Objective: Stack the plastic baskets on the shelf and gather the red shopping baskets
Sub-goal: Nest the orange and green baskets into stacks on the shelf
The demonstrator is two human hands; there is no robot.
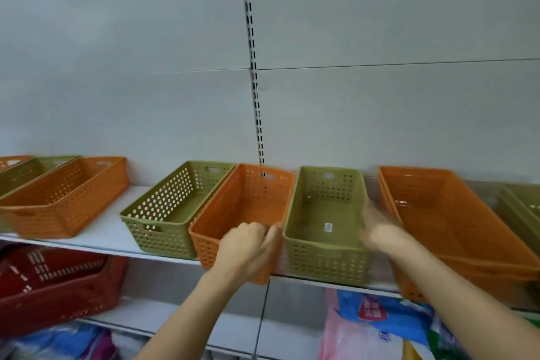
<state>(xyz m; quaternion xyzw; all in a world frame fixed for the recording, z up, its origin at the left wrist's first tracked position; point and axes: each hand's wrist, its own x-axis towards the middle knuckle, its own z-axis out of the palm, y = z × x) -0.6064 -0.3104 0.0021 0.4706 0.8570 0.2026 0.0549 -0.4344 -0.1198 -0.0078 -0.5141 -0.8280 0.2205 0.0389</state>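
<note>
Stacking step, judged: left hand [248,245] pinching orange basket [245,213] rim, right hand [380,231] blurred, grip untellable, against green basket [327,222]. Next: lifting, nesting alike.

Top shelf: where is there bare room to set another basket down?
One bare patch of shelf lies between the left orange basket and the green basket. The middle baskets stand side by side, crowded, under both hands.
</note>
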